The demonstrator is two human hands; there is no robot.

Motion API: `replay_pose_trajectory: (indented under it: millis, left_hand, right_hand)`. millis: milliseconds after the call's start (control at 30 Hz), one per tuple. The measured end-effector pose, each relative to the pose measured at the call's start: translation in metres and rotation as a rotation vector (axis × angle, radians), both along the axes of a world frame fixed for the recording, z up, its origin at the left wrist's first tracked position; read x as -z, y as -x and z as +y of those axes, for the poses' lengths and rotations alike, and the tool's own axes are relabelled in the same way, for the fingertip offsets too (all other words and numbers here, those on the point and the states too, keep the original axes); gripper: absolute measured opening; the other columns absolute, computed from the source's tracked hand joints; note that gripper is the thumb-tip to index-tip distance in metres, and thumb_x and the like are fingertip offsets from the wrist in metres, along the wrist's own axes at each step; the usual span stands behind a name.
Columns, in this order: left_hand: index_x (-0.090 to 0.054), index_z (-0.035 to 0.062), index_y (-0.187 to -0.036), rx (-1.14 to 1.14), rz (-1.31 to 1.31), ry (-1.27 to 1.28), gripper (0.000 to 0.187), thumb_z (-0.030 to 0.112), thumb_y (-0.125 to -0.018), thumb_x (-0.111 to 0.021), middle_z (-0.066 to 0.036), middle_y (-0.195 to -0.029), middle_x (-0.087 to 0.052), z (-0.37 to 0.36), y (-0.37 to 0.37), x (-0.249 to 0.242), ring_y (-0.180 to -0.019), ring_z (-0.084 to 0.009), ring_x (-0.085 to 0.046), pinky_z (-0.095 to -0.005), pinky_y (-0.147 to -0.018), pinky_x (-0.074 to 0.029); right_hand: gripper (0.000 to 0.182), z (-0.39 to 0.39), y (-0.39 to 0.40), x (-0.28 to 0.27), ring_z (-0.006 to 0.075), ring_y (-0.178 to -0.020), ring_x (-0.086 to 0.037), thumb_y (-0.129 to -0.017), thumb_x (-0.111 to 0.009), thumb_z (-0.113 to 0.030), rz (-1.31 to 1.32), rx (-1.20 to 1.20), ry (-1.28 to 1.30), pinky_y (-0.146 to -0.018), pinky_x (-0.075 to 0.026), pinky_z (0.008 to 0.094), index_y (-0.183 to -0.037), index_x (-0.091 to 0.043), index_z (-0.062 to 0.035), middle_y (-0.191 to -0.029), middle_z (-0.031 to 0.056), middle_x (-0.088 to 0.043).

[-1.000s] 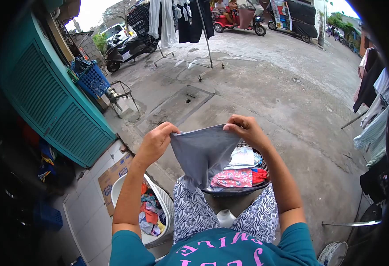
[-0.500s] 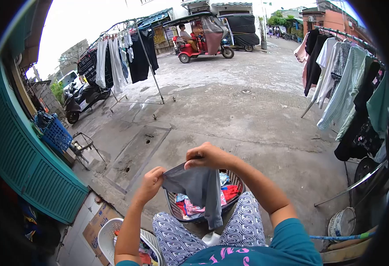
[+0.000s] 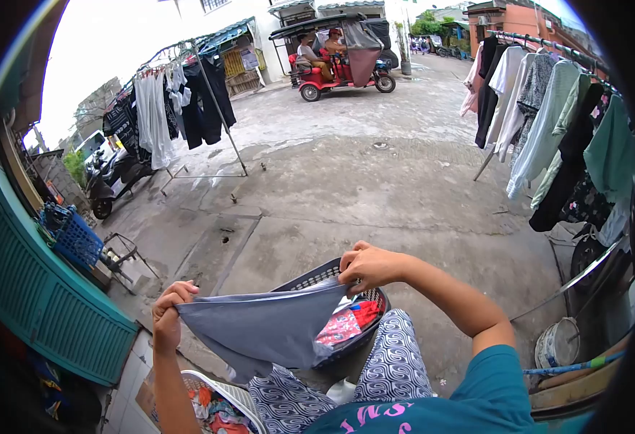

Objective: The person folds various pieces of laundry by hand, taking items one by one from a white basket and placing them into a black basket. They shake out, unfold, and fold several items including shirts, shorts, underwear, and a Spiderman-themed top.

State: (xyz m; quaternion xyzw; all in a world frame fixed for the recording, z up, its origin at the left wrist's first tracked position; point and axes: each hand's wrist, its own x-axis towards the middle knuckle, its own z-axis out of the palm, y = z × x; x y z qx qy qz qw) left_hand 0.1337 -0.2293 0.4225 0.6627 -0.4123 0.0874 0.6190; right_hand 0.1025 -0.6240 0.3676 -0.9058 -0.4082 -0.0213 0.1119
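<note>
A grey cloth garment point(image 3: 260, 325) is stretched between my two hands above my lap; its exact kind I cannot make out. My left hand point(image 3: 171, 307) pinches one corner at the left. At the right, my right hand point(image 3: 364, 267) grips the other end. Behind the cloth stands a dark plastic laundry basket point(image 3: 382, 307) with red, pink and blue clothes point(image 3: 346, 325) in it, partly hidden by the garment. Below my left forearm, a white basket point(image 3: 234, 394) holds more colourful clothes point(image 3: 220, 416).
Clothes hang on a left rack point(image 3: 220, 108) and a right rack point(image 3: 570, 47). A red tricycle point(image 3: 339, 72) carrying people is on the street. A blue crate point(image 3: 79, 239) stands by the teal shutter point(image 3: 50, 289). A white bucket point(image 3: 557, 343) sits at right.
My hands have moved apart, the left hand outward to the left and down, pulling the grey garment wide. The tricycle has rolled to the right, and my view has turned slightly.
</note>
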Motion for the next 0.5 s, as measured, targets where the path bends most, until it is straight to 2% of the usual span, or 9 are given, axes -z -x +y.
replay_pose_trajectory:
  millis: [33, 67, 100, 167, 200, 300, 367, 467, 500]
  left_hand:
    - [-0.048, -0.0007, -0.06, -0.011, -0.018, -0.033, 0.009, -0.001, -0.062, -0.04, -0.009, -0.072, -0.055, 0.006, -0.001, -0.003, -0.087, -0.0218, -0.054, -0.0374, -0.088, -0.036]
    - [-0.049, -0.0006, -0.06, -0.021, -0.035, -0.068, 0.008, -0.002, -0.061, -0.04, -0.01, -0.074, -0.056, 0.009, 0.0, -0.004, -0.088, -0.0224, -0.055, -0.0366, -0.088, -0.036]
    - [-0.049, -0.0006, -0.06, -0.016, -0.03, -0.068, 0.008, -0.002, -0.061, -0.04, -0.01, -0.074, -0.056, 0.009, 0.002, -0.007, -0.088, -0.0224, -0.055, -0.0366, -0.088, -0.036]
    - [-0.05, -0.0001, -0.061, -0.396, -0.391, -0.634, 0.008, -0.002, -0.062, -0.043, -0.012, -0.074, -0.057, 0.001, 0.007, -0.019, -0.089, -0.0231, -0.055, -0.0366, -0.087, -0.037]
    - [-0.053, 0.0001, -0.067, -0.489, -0.578, -0.792, 0.009, -0.003, -0.063, -0.046, -0.013, -0.08, -0.058, -0.003, 0.005, -0.022, -0.092, -0.0242, -0.054, -0.0368, -0.085, -0.038]
    - [-0.054, 0.0002, -0.079, -0.528, -0.651, -0.805, 0.013, -0.002, -0.067, -0.048, -0.013, -0.087, -0.058, -0.013, -0.007, -0.02, -0.092, -0.0263, -0.054, -0.0374, -0.083, -0.039]
    - [-0.054, 0.0004, -0.082, -0.53, -0.678, -0.826, 0.015, -0.002, -0.068, -0.049, -0.013, -0.088, -0.057, -0.015, -0.012, -0.017, -0.092, -0.0271, -0.054, -0.037, -0.082, -0.04]
    - [-0.054, 0.0011, -0.084, -0.556, -0.63, -0.823, 0.013, 0.001, -0.072, -0.051, -0.012, -0.085, -0.056, -0.018, -0.011, -0.017, -0.086, -0.0272, -0.054, -0.0364, -0.075, -0.042]
    - [-0.054, 0.0012, -0.084, -0.564, -0.6, -0.802, 0.012, 0.002, -0.073, -0.052, -0.012, -0.083, -0.054, -0.019, -0.009, -0.017, -0.083, -0.0269, -0.054, -0.0357, -0.072, -0.042]
  right_hand:
    - [0.019, -0.004, 0.001, -0.001, 0.018, -0.093, -0.053, -0.07, -0.063, -0.032, -0.073, 0.019, -0.066, -0.083, -0.034, 0.0442, -0.077, -0.06, -0.0151, -0.079, 0.002, -0.061]
    - [0.019, -0.008, 0.001, -0.003, 0.0188, -0.091, -0.054, -0.071, -0.063, -0.03, -0.247, 0.028, -0.128, -0.082, -0.036, 0.0415, -0.077, -0.058, -0.0133, -0.08, 0.004, -0.059]
    - [0.019, -0.012, 0.0, -0.007, 0.0188, -0.091, -0.054, -0.071, -0.063, -0.03, -0.242, 0.033, -0.128, -0.082, -0.036, 0.0415, -0.077, -0.058, -0.0133, -0.08, 0.004, -0.059]
    - [0.015, -0.018, -0.007, -0.019, 0.0207, -0.088, -0.055, -0.072, -0.064, -0.021, -0.311, 0.102, -0.291, -0.078, -0.04, 0.0364, -0.077, -0.055, -0.0094, -0.081, 0.0072, -0.058]
    - [0.014, -0.021, -0.011, -0.024, 0.022, -0.085, -0.055, -0.072, -0.063, -0.016, -0.302, 0.15, -0.361, -0.075, -0.042, 0.0341, -0.077, -0.054, -0.0071, -0.08, 0.0083, -0.058]
    - [0.014, -0.022, -0.018, -0.037, 0.0213, -0.073, -0.056, -0.072, -0.063, -0.007, -0.171, 0.276, -0.567, -0.066, -0.045, 0.0303, -0.08, -0.053, -0.0023, -0.079, 0.0092, -0.057]
    - [0.013, -0.018, -0.015, -0.045, 0.0136, -0.067, -0.054, -0.073, -0.062, -0.003, -0.09, 0.399, -0.665, -0.062, -0.045, 0.0259, -0.084, -0.055, -0.0018, -0.079, 0.0055, -0.057]
    - [0.014, -0.024, -0.017, -0.036, 0.005, -0.07, -0.05, -0.075, -0.059, 0.003, 0.04, 0.381, -0.913, -0.058, -0.042, 0.0185, -0.087, -0.056, -0.0025, -0.082, -0.0012, -0.055]
    - [0.014, -0.027, -0.015, -0.036, 0.0052, -0.075, -0.05, -0.075, -0.058, 0.003, 0.115, 0.302, -1.003, -0.057, -0.042, 0.018, -0.087, -0.056, -0.0039, -0.093, 0.0007, -0.054]
